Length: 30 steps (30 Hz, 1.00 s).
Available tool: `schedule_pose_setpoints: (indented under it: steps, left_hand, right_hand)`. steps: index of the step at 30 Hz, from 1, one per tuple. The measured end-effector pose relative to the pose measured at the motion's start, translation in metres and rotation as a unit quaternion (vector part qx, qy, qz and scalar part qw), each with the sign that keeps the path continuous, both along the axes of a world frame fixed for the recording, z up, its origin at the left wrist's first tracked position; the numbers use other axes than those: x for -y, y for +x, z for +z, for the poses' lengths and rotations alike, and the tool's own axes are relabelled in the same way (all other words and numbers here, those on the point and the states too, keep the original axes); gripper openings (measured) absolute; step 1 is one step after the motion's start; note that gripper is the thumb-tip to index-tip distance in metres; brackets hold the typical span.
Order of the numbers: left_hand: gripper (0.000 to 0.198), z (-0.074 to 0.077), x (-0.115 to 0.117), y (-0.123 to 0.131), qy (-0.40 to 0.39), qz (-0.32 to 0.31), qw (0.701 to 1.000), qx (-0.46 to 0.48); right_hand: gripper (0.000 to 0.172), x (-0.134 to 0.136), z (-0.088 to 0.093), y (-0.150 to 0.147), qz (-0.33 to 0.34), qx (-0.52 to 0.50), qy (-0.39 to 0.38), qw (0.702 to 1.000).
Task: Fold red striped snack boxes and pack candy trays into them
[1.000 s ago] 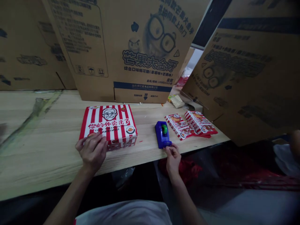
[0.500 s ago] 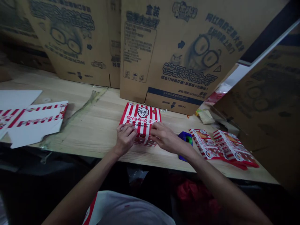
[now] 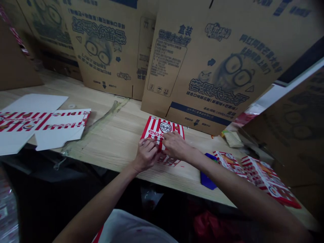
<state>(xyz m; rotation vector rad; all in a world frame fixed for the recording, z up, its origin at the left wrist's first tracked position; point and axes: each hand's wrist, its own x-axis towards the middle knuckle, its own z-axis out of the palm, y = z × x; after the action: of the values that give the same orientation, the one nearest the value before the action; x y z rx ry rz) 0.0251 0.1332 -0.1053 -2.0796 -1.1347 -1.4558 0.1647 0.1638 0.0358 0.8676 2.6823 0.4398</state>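
A red-and-white striped takeaway box [image 3: 165, 127] with a cartoon face on its lid stands on the table before me. My left hand [image 3: 146, 153] is at its front left corner, fingers curled over the lid's front edge. With bent fingers, my right hand [image 3: 176, 145] grips the same edge from the right and covers part of the lid's print. Whether something thin is between my fingertips cannot be made out. Right of the box lies a blue tool [image 3: 208, 177] that looks like a tape dispenser, partly hidden by my right forearm.
Flat printed box blanks [image 3: 54, 126] lie at the left on the wooden table [image 3: 106, 135]. Printed striped packs [image 3: 268, 175] rest at the right. Large cardboard cartons [image 3: 202, 74] wall off the back. A small pale packet [image 3: 232, 139] sits near them.
The view has turned left, so everything appears farther right. My hands have come closer together at the box's front edge, and the right hand now reaches over more of the lid.
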Motion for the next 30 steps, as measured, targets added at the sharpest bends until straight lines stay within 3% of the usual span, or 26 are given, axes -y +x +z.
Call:
schedule_pose_setpoints:
  steps: [5,8,11,13,17,19,23,30]
  left_hand:
    - [0.017,0.002,-0.002,0.009,0.016,0.048,0.998,0.026]
    - [0.016,0.001,-0.003,0.014,0.012,0.055,0.998,0.038]
    - [0.013,0.0,-0.003,0.015,0.013,0.053,0.998,0.043]
    - [0.012,0.0,-0.003,0.016,0.012,0.051,0.998,0.046]
    - [0.015,0.001,-0.003,0.016,0.025,0.06,0.997,0.05]
    - [0.016,0.001,-0.002,0.016,0.028,0.065,0.996,0.052]
    - [0.01,0.0,-0.003,0.015,0.029,0.059,0.997,0.047]
    - [0.008,0.003,0.004,0.015,0.006,0.054,0.998,0.038]
  right_hand:
    - [0.011,-0.01,0.0,0.0,-0.005,-0.027,-0.057,0.998]
    - [0.006,-0.016,0.008,0.003,-0.028,-0.051,-0.045,0.997]
    - [0.008,-0.019,0.022,0.017,-0.063,-0.15,-0.023,0.986]
    - [0.021,-0.017,0.025,0.031,-0.074,-0.251,-0.019,0.965]
    - [0.083,-0.005,-0.004,0.054,-0.08,-0.33,-0.044,0.94]
    - [0.098,0.0,-0.027,0.056,-0.108,-0.326,-0.053,0.938]
    - [0.088,0.002,-0.054,0.044,-0.19,-0.334,-0.031,0.923]
    - [0.085,-0.018,-0.061,0.046,-0.261,-0.383,-0.037,0.885]
